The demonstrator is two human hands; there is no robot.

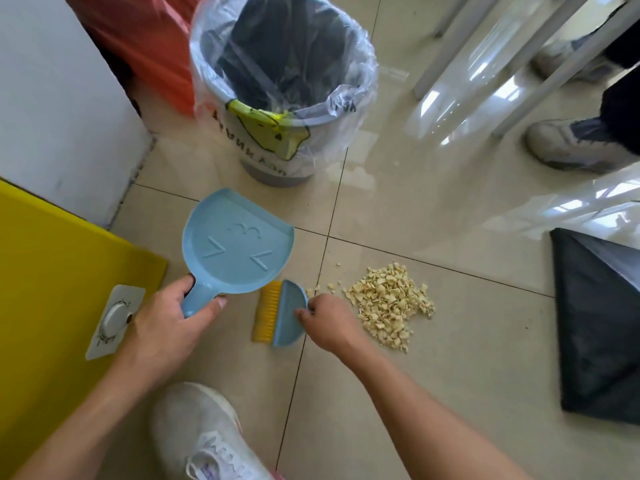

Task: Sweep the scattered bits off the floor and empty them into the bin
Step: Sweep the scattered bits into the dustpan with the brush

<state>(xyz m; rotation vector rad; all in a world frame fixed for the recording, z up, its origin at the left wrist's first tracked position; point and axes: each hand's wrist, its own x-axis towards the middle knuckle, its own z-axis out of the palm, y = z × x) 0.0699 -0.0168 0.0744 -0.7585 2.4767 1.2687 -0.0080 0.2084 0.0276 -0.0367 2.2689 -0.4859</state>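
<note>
- Now the bits (389, 303), pale dry crumbly chips, lie heaped on the glossy tiled floor (450, 209) just right of the right hand (329, 322), the nearer one.
- This hand pinches the brush (280, 313) by its blue back. The yellow bristles face left, away from the heap, and the long axis runs near to far.
- The left hand (166, 327) grips the handle of the smooth blue dustpan (239, 244); the lined bin (277, 174) stands beyond.

Left hand (165, 322), right hand (329, 324) both gripping

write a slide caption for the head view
Left hand holds a blue dustpan, right hand grips a brush beside the pale bits, lined bin beyond.
</note>
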